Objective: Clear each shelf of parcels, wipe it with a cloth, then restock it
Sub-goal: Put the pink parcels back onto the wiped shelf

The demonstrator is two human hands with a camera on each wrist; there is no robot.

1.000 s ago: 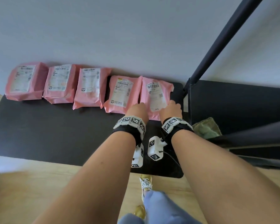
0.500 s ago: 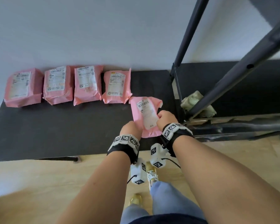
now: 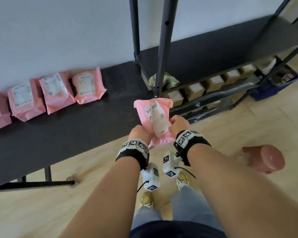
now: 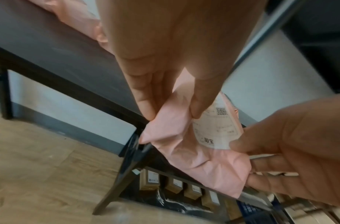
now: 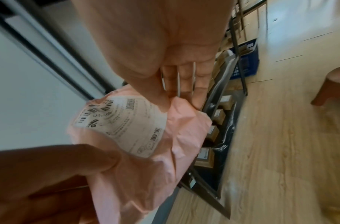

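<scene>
We hold one pink parcel (image 3: 154,120) in both hands, lifted clear of the bench (image 3: 72,134), mid-frame in the head view. Left hand (image 3: 139,133) pinches its lower left edge, thumb on the label side, fingers (image 4: 146,97) behind. Right hand (image 3: 178,123) grips the right edge the same way, fingers curled under. The parcel's long axis runs away from us, up the frame, barcode end farthest. Four more pink parcels (image 3: 57,91) lean along the wall at the left. The dark shelf (image 3: 213,54) lies up and to the right of the parcel, nearer our right hand; a green cloth (image 3: 170,81) sits at its left end behind the upright post (image 3: 163,54). We judge this a restocking carry: swing right, far end leading.
</scene>
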